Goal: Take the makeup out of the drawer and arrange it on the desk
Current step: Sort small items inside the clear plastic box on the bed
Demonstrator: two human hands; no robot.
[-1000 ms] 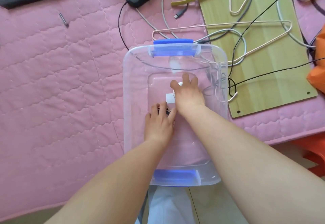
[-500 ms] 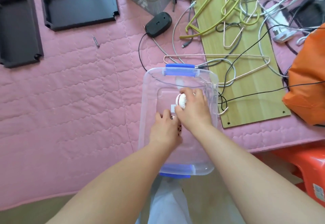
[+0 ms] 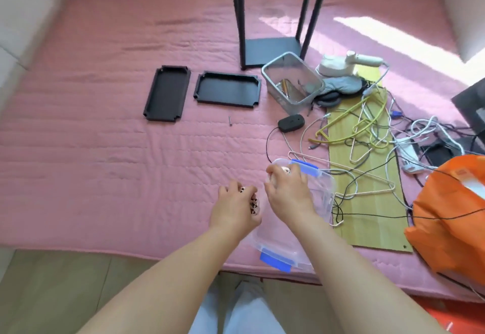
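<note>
A clear plastic bin (image 3: pixel 325 197) with blue latches sits on the pink quilted surface (image 3: pixel 118 176) at its near edge. My right hand (image 3: pixel 287 192) is raised over the bin's left rim and grips a small round white makeup case (image 3: pixel 284 170) that peeks out above the fingers. My left hand (image 3: pixel 236 207) is just left of the bin, above the pink surface, and holds a small item with a dark spotted pattern (image 3: pixel 253 203). Most of both items is hidden by my fingers.
Two black trays (image 3: pixel 166 93) (image 3: pixel 227 89) lie at the back. A grey mesh basket (image 3: pixel 292 85), a black mouse (image 3: pixel 291 123), a wooden board (image 3: pixel 367 213) with hangers and tangled cables, and an orange bag (image 3: pixel 451 218) crowd the right side. Black stand legs (image 3: pixel 273 50) rise behind.
Both hands have lifted out of the bin, each with an item. The left hand has moved left past the rim. The camera has tilted up, showing more of the surface.
</note>
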